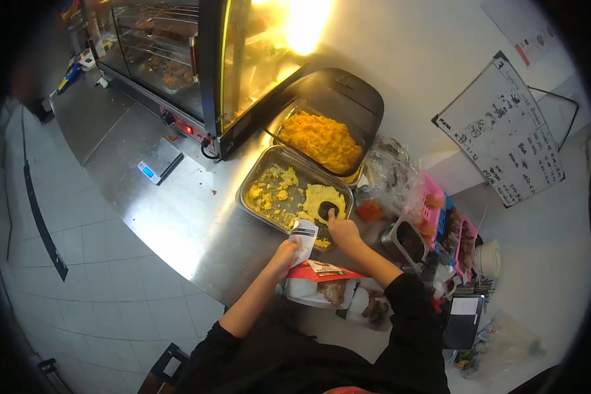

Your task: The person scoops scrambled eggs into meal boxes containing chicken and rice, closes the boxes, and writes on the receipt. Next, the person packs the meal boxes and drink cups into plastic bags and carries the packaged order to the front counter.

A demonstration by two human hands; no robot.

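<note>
My left hand (284, 255) is closed on a white printed paper packet (304, 238), held at the near edge of a metal tray (248, 209). Yellow crumbly food (269, 188) lies in that tray. My right hand (340, 228) reaches into the tray's right side, its fingers at a dark round object (328, 210) on a yellow mound (319, 195); this looks like the end of a utensil. Behind it stands a black-lidded container with orange mash (320, 140). A red-labelled clear package (322, 270) sits just below my hands.
A lit glass display cabinet (171, 59) stands at the back left, with a digital scale (159, 161) before it. Plastic bags (393, 172), a metal container (404, 241), pink baskets (432, 205) and a phone or tablet (463, 322) are on the right. A whiteboard (502, 131) leans behind.
</note>
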